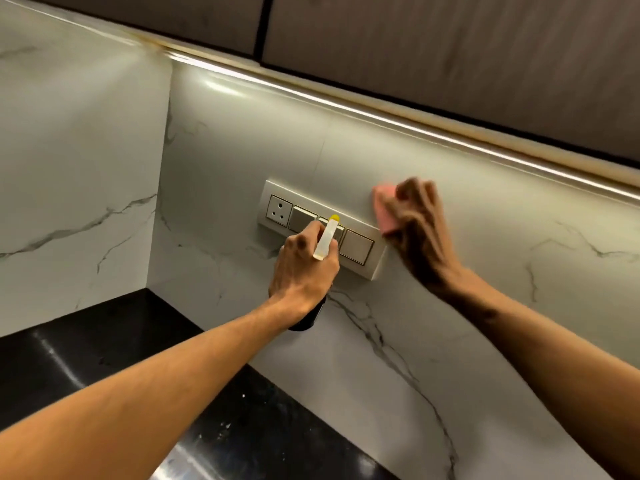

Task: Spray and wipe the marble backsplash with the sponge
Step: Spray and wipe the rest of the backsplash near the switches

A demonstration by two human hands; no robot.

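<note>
- My left hand [304,268] is clenched round the neck of a spray bottle [327,239]. Its white head and yellow tip point at the wall, and its dark body hangs below my wrist.
- My right hand [420,233] presses a pink sponge [384,209] against the marble backsplash [485,254]. The hand is blurred, so I can only say the fingers seem to curl over the sponge and grip it.
- The sponge lies to the right of the bottle, at the right end of a cream switch panel [278,210] that sits between my two hands. My right hand is on the sponge; my left is apart from it.
- The sponge's long side runs up and down the wall, leaning slightly.
- It looks like a small, soft pink block, half hidden under my fingers.
- The backsplash is glossy white with grey veins and meets the black table [104,341] along its lower edge. I judge the next stroke belongs on the marble right of and below the sponge.
</note>
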